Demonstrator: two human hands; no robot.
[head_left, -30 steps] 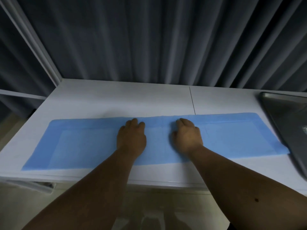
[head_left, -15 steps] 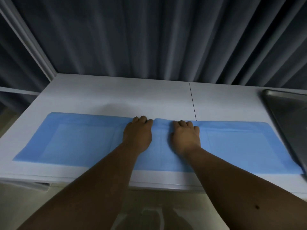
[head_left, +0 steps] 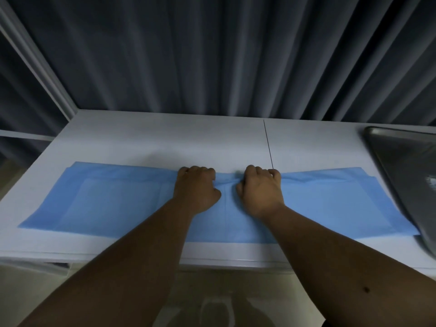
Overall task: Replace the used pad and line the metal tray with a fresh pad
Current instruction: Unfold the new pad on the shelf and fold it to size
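A long blue pad (head_left: 113, 199) lies flat across the white table (head_left: 165, 140), folded lengthwise, reaching from the left side to the metal tray. My left hand (head_left: 197, 188) and my right hand (head_left: 260, 188) sit side by side at the pad's middle, fingers curled over its far edge, and the pad puckers between them. The metal tray (head_left: 405, 156) rests at the table's right end, bare and shiny inside, with the pad's right end touching its near rim.
A dark pleated curtain (head_left: 212, 55) hangs right behind the table. A thin seam (head_left: 267, 145) splits the tabletop just beyond my right hand. A white frame post (head_left: 37, 64) slants at the left. The table's front edge runs below my forearms.
Both hands slid from the pad's centre to its far edge and curled their fingers over it, bunching the pad between them. The view has shifted slightly.
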